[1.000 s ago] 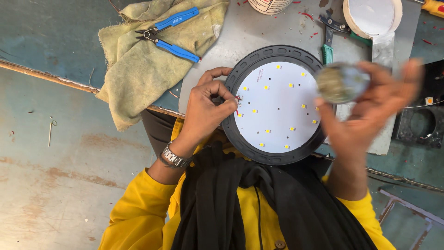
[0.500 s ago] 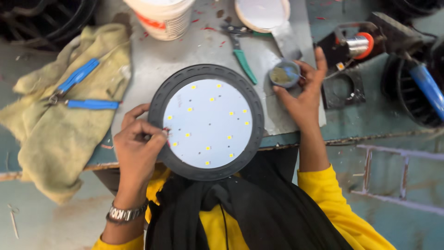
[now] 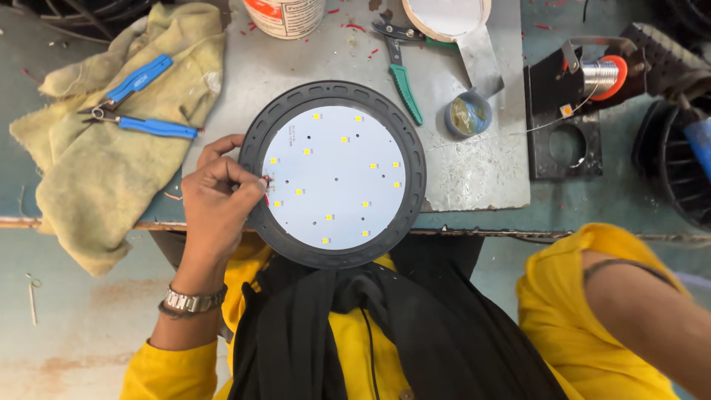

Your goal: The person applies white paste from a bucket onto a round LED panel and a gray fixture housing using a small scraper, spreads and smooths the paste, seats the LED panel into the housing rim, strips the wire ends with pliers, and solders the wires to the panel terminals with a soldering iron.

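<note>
A round black lamp housing (image 3: 333,92) lies on a metal sheet (image 3: 481,170) at the bench's near edge, holding a white circular board (image 3: 333,178) dotted with several small yellow LEDs. My left hand (image 3: 215,200) rests on the housing's left rim, its fingertips pinched on a thin red wire end (image 3: 265,182) at the board's edge. Only my right forearm (image 3: 644,311) in a yellow sleeve shows at the lower right; the hand itself is out of frame. A small round tin (image 3: 468,113) sits on the sheet to the right of the housing.
Green-handled cutters (image 3: 404,81) lie above the housing. Blue-handled pliers (image 3: 137,100) rest on a yellowish cloth (image 3: 96,170) at the left. A white bucket (image 3: 285,15) and a round white lid (image 3: 444,16) stand at the back. A solder spool (image 3: 603,78) sits at the right.
My right hand set the small tin down on the sheet and pulled back out of view. The left hand stays pinched at the board's left edge. The camera view shifted.
</note>
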A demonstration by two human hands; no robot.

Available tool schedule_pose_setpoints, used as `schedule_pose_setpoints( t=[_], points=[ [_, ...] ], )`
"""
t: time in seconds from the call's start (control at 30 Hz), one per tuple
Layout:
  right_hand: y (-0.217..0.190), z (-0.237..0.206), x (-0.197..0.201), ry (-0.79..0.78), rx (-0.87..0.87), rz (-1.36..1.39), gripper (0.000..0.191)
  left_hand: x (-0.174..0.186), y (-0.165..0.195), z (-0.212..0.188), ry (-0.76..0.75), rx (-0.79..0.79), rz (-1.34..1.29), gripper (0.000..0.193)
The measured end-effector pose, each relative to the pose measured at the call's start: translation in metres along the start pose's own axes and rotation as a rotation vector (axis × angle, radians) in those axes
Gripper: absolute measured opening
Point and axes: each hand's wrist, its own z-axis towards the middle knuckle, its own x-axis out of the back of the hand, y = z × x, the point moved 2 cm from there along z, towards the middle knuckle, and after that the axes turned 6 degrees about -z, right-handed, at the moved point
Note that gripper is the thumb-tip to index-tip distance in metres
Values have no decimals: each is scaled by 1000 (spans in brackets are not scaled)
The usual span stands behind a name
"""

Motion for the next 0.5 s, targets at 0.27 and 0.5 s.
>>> schedule_pose_setpoints(
  t=[0.27, 0.5],
  points=[
    [3, 0, 12, -214, -104, -59, 64, -6, 4, 1, 14, 27, -43, 6],
    [17, -19, -24, -371, -154, -65, 59, -3, -1, 6, 9, -115, 184, 11]
  ],
)
